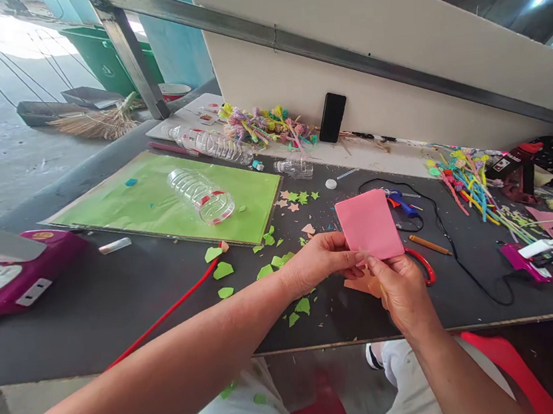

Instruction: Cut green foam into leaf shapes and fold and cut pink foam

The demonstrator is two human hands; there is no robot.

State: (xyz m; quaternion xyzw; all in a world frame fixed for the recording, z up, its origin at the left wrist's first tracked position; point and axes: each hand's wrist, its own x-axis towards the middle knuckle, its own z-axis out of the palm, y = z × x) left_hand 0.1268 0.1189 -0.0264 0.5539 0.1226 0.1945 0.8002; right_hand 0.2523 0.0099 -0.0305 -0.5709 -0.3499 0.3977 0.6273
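A square pink paper pad or stack of sheets is held up over the dark table. My left hand pinches its lower left corner, and my right hand grips its lower edge with the thumb on top. Behind my hands lies some orange paper, partly hidden. The red handle of what looks like scissors shows beside my right hand. Green paper scraps lie around my left forearm, and small green paper stars sit beyond it.
A clear plastic bottle piece lies on a green mat. A blue glue gun with a black cord is to the right, near a brown stick. A phone leans at the back. Purple power strips stand at both sides.
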